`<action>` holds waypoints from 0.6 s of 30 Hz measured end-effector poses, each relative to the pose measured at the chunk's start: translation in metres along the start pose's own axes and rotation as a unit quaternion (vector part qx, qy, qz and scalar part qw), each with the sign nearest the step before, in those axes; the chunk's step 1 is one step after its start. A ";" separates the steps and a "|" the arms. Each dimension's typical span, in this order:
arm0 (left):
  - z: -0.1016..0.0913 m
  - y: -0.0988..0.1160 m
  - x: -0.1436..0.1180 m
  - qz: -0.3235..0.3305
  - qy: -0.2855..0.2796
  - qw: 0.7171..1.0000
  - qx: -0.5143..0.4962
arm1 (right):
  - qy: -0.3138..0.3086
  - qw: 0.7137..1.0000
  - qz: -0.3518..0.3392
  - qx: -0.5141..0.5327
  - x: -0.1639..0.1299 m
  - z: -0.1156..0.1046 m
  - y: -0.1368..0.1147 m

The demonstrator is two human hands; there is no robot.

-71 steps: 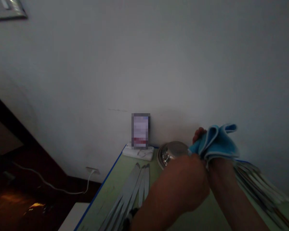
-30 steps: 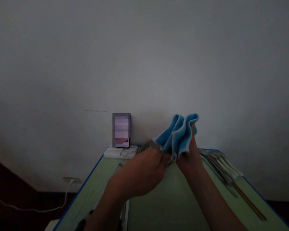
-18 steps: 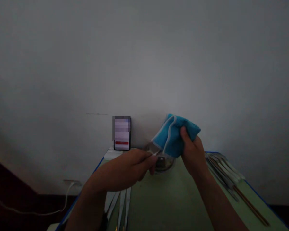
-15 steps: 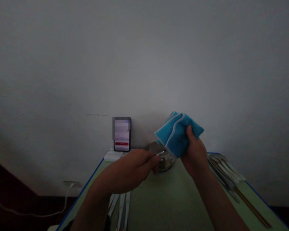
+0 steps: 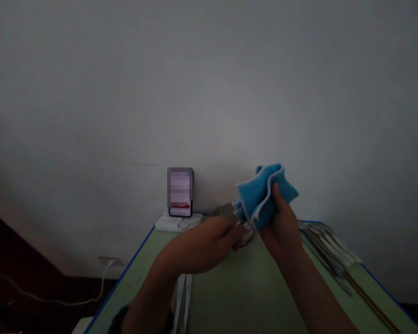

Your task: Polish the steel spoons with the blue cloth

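Observation:
My left hand (image 5: 209, 243) is closed in a pinch on a slim, shiny metal utensil (image 5: 240, 224). Only a short stretch of it shows between my fingers and the cloth, so its kind is unclear. In my right hand (image 5: 282, 227) is a folded blue cleaning cloth (image 5: 256, 190) with white edging, gripped with the thumb on top. The cloth's lower left corner meets the utensil and hides its far end. Behind my left hand stands a round, shiny bowl-like container (image 5: 249, 237), mostly covered by the hand and cloth.
A phone (image 5: 180, 211) leans upright against the wall, on a white item (image 5: 163, 222). Long flat utensils (image 5: 183, 301) lie left of centre on the green table (image 5: 244, 297). Along the right edge lie several metal utensils (image 5: 325, 250) and brown chopsticks (image 5: 369, 304).
The cloth has turned and bunched more in my right hand. My left hand has moved right, closer to the cloth. The view has shifted slightly.

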State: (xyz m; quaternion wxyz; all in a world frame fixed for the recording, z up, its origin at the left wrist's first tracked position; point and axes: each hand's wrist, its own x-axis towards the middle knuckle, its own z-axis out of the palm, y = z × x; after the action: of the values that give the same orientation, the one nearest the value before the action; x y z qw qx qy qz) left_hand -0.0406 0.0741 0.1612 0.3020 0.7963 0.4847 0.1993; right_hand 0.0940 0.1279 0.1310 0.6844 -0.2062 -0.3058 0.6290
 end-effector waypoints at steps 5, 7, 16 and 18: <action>-0.019 -0.013 -0.006 0.024 0.080 0.996 -0.018 | -0.025 0.989 -0.021 -0.144 0.004 -0.011 -0.008; -0.026 -0.020 -0.009 0.025 0.116 0.993 -0.015 | -0.093 0.957 0.009 -0.276 0.005 -0.019 -0.018; -0.024 -0.021 -0.008 0.053 0.085 0.995 0.013 | -0.277 0.764 0.006 -0.582 0.000 -0.027 -0.050; -0.022 -0.020 -0.007 0.054 0.097 0.994 -0.003 | -0.223 0.787 -0.018 -0.575 0.001 -0.026 -0.045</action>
State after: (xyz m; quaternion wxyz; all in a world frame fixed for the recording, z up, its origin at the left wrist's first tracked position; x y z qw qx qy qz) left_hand -0.0697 0.0814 0.1640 0.2447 0.7976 0.4671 0.2929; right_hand 0.1450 0.1261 0.1424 0.3626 -0.4105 -0.7586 0.3529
